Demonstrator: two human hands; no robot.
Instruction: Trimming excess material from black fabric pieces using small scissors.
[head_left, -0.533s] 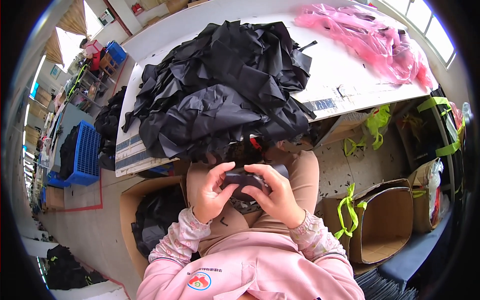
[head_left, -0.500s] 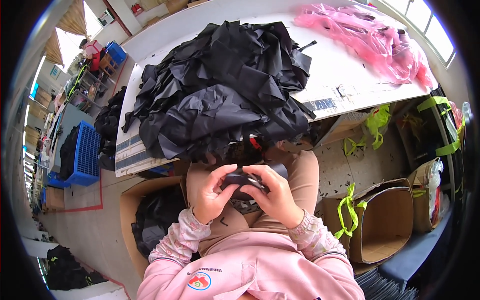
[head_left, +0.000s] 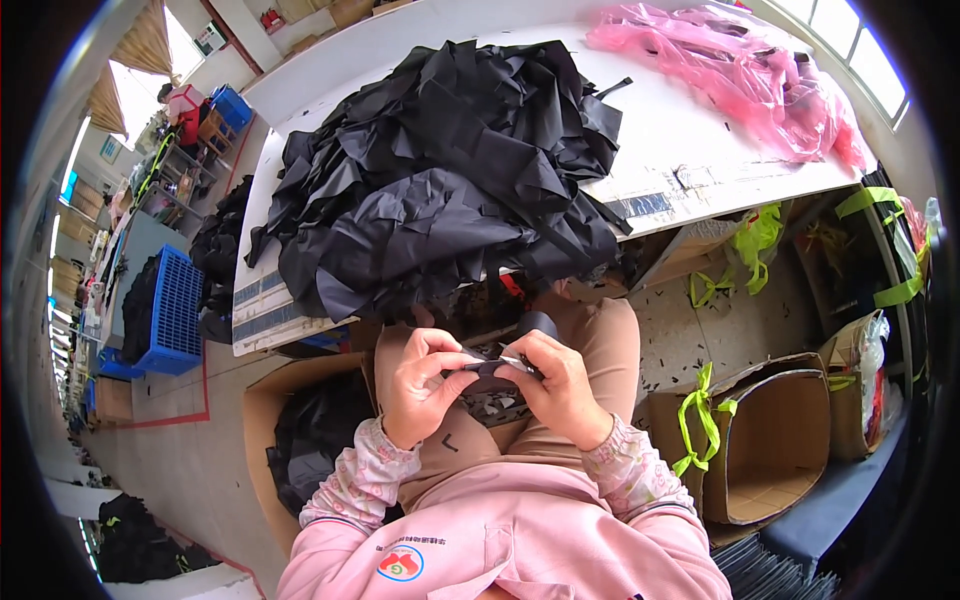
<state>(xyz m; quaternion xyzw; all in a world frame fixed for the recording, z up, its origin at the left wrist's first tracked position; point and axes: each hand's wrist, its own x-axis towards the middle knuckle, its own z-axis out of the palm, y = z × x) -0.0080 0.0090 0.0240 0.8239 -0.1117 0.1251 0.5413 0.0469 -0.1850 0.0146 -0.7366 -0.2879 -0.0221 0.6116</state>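
Over my lap, both hands meet at a small piece of black fabric (head_left: 487,368). My left hand (head_left: 428,385) pinches its left end between thumb and fingers. Closed near the other end is my right hand (head_left: 552,385), holding small thread snips (head_left: 512,363) whose silvery metal shows by the fingertips; the rest of them is hidden. A dark flap of fabric (head_left: 538,324) rises behind the right fingers. Just beyond my hands, a large heap of black fabric pieces (head_left: 440,170) covers much of the white table (head_left: 690,190) and hangs over its near edge.
A cardboard box of black fabric (head_left: 262,440) stands by my left leg. On my right is an open cardboard box (head_left: 770,450) with a yellow-green strip (head_left: 697,425). Pink plastic sheeting (head_left: 740,85) lies on the table's far right. Blue crates (head_left: 172,310) stand farther left; dark scraps litter the floor.
My hands have drawn slightly apart, and the fabric between them is stretched flatter. The right hand has turned a little, showing more of the dark flap behind it.
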